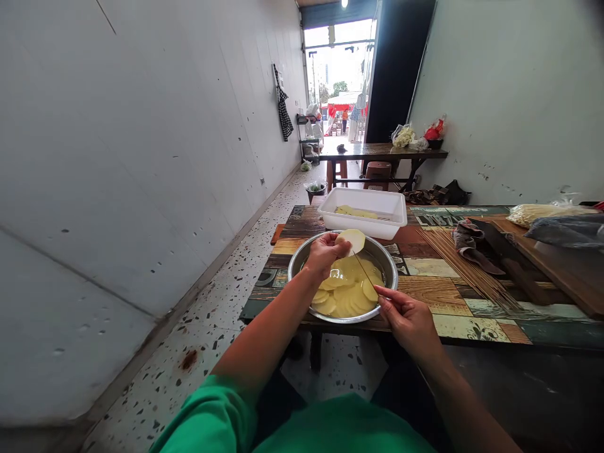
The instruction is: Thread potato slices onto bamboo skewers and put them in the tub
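My left hand (pixel 327 253) pinches a thin, pale potato slice (pixel 353 240) above the far side of a round metal bowl (pixel 296 272). A thin wooden skewer (pixel 367 275) slants across the bowl, its far tip at the slice's lower edge. Whether the tip has gone through the slice, I cannot tell. My right hand (pixel 406 316) is closed on the skewer's near end, by the bowl's right rim. Many more potato slices (pixel 350 296) lie in water in the bowl.
Behind the bowl stands a white plastic tub (pixel 384 220) with yellow slices inside. To the right lie a bundle of skewers (pixel 465 267), a crumpled cloth (pixel 468 239), a dark wooden board (pixel 512 261) and plastic bags (pixel 561 217). A second table (pixel 372 151) stands farther back.
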`<state>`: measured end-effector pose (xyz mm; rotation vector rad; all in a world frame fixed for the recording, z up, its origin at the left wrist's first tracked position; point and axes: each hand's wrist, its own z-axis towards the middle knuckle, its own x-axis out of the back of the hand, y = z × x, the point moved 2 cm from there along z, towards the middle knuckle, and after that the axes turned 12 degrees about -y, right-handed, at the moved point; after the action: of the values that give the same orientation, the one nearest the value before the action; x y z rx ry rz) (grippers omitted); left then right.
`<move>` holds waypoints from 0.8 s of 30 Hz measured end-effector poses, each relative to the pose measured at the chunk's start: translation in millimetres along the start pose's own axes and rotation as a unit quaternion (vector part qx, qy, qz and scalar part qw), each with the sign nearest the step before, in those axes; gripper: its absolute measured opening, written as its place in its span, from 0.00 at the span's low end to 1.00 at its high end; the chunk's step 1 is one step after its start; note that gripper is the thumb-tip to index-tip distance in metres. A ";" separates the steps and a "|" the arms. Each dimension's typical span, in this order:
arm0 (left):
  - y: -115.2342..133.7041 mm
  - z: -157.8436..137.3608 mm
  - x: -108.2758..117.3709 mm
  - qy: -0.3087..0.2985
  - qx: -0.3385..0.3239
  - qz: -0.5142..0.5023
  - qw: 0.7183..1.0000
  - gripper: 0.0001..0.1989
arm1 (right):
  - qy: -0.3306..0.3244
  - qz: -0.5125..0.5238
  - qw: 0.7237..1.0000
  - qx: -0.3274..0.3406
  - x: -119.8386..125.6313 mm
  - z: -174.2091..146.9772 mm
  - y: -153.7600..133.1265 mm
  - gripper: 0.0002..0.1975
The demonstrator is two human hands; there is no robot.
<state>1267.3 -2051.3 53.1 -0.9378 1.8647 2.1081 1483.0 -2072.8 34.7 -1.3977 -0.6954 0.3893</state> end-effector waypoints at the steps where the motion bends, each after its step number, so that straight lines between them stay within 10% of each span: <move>1: -0.3 -0.5 -0.6 -0.005 0.000 0.004 1.000 0.22 | 0.000 0.004 1.000 -0.002 0.5 0.5 1.0 0.31; 24: 0.3 -2.0 -4.9 -0.003 0.119 -0.046 0.992 0.09 | -0.057 0.092 0.994 -0.018 2.8 0.4 7.6 0.27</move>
<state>1271.7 -2051.9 56.0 -0.9379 1.9746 1.7865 1485.9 -2069.5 27.9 -1.4882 -0.6701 0.6080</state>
